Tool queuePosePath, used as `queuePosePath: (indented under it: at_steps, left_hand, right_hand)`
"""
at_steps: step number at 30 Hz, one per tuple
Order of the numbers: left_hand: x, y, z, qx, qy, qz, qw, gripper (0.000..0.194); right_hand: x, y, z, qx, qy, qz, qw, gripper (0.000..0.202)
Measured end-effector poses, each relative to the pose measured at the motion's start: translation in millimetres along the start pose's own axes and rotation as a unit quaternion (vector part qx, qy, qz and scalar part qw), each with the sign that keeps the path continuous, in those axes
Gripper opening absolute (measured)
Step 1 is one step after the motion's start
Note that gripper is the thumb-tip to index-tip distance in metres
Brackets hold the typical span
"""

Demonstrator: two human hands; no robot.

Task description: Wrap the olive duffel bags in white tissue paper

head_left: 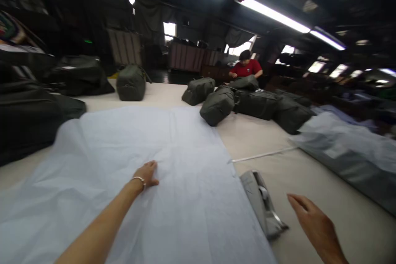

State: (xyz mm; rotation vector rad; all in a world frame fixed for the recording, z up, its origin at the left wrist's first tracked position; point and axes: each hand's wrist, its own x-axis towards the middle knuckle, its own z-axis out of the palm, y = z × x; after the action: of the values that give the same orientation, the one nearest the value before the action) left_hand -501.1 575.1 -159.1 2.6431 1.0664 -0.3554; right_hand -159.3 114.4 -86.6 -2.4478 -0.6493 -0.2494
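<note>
White sheet (188, 181), one: spread over the near part of a pale table (260, 132); the left side is creased, the part nearer the right edge lies flatter. Left hand (147, 174): laid on the sheet, thumb held apart from the fingers; nothing is seen to be gripped. Right hand (318, 225): held over the table, fingers drawn in toward the thumb; whether anything small is pinched cannot be told. Grey object (260, 204), one: set just beside the sheet's right edge, near the right hand, untouched; its kind cannot be made out. Dark bags (218, 105), several: placed beyond the sheet.

Progress, as judged: laying-out is largely done; smoothing of the creased left side is left. No bag is seen placed on the sheet's middle.
</note>
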Motion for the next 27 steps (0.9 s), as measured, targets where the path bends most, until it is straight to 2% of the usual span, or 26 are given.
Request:
queuePosePath:
  at_steps: [2, 4, 8, 12, 17, 20, 23, 27]
  left_hand:
    - [10.1, -5.6, 4.8, 0.003, -0.004, 0.017, 1.000, 0.079]
    - [16.7, -9.9, 10.0, 0.007, -0.004, 0.029, 1.000, 0.081]
    - [19.0, -15.1, 16.5, 0.016, -0.005, 0.028, 0.999, 0.083]
    - [20.9, -16.9, 17.2, 0.022, -0.011, 0.020, 1.000, 0.084]
    - [20.7, -15.3, 14.8, 0.020, -0.016, 0.016, 1.000, 0.085]
    - [19.1, -13.6, 13.4, 0.024, -0.020, 0.013, 0.999, 0.085]
    - [19.5, -11.8, 10.8, 0.030, -0.028, 0.020, 0.999, 0.085]
    - [14.8, -6.9, 4.2, 0.034, -0.030, 0.012, 0.999, 0.084]
  right_hand:
    - [-0.6, 15.3, -5.9, 0.094, -0.130, 0.140, 0.977, 0.052]
    - [-2.4, 18.2, 3.8, 0.178, -0.230, 0.218, 0.932, 0.059]
    - [-12.5, 17.3, 22.3, 0.250, -0.310, 0.238, 0.886, 0.059]
    - [-20.3, 23.0, 24.9, 0.266, -0.311, 0.254, 0.876, 0.058]
    - [-29.1, 15.8, 25.5, 0.281, -0.241, 0.253, 0.894, 0.058]
    - [-40.2, 12.8, 13.4, 0.296, -0.197, 0.215, 0.910, 0.051]
    - [-58.7, 23.1, -2.2, 0.289, -0.157, 0.194, 0.924, 0.043]
    - [-86.4, 38.9, -2.1, 0.312, -0.217, 0.291, 0.878, 0.044]
